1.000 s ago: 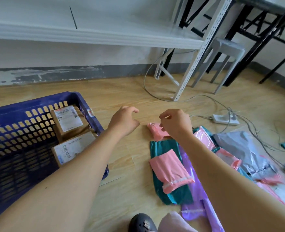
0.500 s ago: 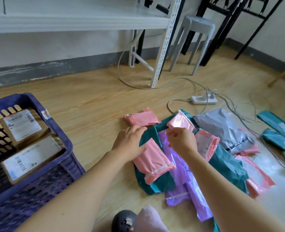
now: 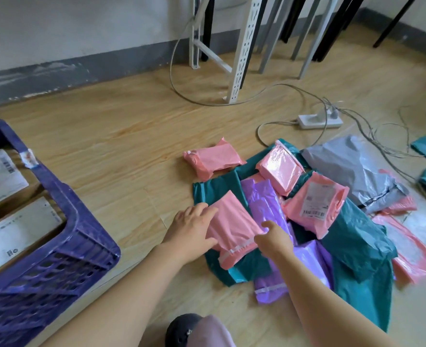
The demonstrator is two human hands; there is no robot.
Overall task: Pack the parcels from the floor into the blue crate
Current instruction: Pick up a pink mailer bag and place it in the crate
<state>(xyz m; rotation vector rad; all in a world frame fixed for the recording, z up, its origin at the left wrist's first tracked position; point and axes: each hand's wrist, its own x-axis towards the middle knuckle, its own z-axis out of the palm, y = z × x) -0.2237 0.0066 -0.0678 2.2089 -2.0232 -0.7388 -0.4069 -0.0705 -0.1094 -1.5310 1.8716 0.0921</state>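
Note:
A pile of soft parcels lies on the wooden floor. The nearest pink parcel (image 3: 233, 230) rests on a teal bag (image 3: 214, 190) and a purple bag (image 3: 264, 196). My left hand (image 3: 191, 230) grips its left edge, fingers on top. My right hand (image 3: 275, 240) pinches its right edge, thumb on top. More pink parcels (image 3: 213, 159) (image 3: 280, 169) (image 3: 314, 204) lie behind, one with a label. The blue crate (image 3: 81, 221) stands at the left and holds two labelled cardboard boxes (image 3: 14, 236).
A grey bag (image 3: 352, 166), a large teal bag (image 3: 357, 244) and flat pink bags (image 3: 412, 249) spread to the right. A white power strip (image 3: 319, 120) with loose cables lies behind the pile. A white shelf leg (image 3: 242, 58) and stool legs stand farther back. A dark shoe (image 3: 181, 329) is at the bottom.
My right hand let go of the shiny pink parcel and came down to the nearest pink parcel's right edge. My left hand stayed on that parcel. The view tilted down and right.

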